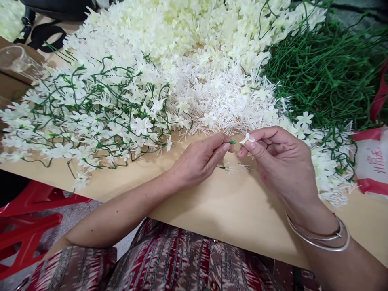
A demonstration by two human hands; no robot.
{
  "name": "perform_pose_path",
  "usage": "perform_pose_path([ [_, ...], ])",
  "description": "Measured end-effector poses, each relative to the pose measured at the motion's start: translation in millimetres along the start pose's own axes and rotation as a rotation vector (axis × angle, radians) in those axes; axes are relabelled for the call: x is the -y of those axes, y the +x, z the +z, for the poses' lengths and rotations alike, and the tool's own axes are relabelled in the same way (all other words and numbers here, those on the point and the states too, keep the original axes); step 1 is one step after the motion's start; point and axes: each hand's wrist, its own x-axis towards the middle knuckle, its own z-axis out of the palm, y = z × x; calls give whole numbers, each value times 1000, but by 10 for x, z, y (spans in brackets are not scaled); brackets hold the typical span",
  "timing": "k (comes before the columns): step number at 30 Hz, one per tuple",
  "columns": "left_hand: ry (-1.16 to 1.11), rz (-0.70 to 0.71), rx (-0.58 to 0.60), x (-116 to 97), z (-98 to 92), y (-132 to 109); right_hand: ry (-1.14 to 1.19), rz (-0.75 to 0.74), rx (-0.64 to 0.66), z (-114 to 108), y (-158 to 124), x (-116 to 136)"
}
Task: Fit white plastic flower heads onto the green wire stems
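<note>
Between the fingers of my left hand (203,159) is a green plastic stem (232,142), its tip poking out to the right. My right hand (279,157) pinches a small white artificial flower (247,139), whose narrow base points at the stem's tip. A short gap separates the two pieces. Just below my hands, a loose bit of stem with white stamens (229,168) lies on the table (194,206). Most of the green stem is hidden inside my left hand.
White flowers with green stems (115,109) spread at the left. White stamens (212,97) lie mid-table, loose petals (182,28) behind them. A heap of green stems (327,76) fills the right, near a red-and-white bag (371,161). A clear cup (21,62) lies far left; red stools (33,226) stand below.
</note>
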Motion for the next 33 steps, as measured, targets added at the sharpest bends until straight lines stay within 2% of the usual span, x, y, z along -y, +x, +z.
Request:
perform_pose_path([
  [6, -65, -16, 53, -12, 7, -1, -16, -24, 19, 13, -26, -54],
  [11, -59, -11, 49, -14, 4, 2, -13, -68, 19, 19, -15, -73],
  [25, -1, -18, 43, -14, 1, 0, -62, -40, -14, -15, -6, -62],
  [33, -70, -3, 66, -9, 5, 19, -4, 3, 87, -23, 60, -33],
])
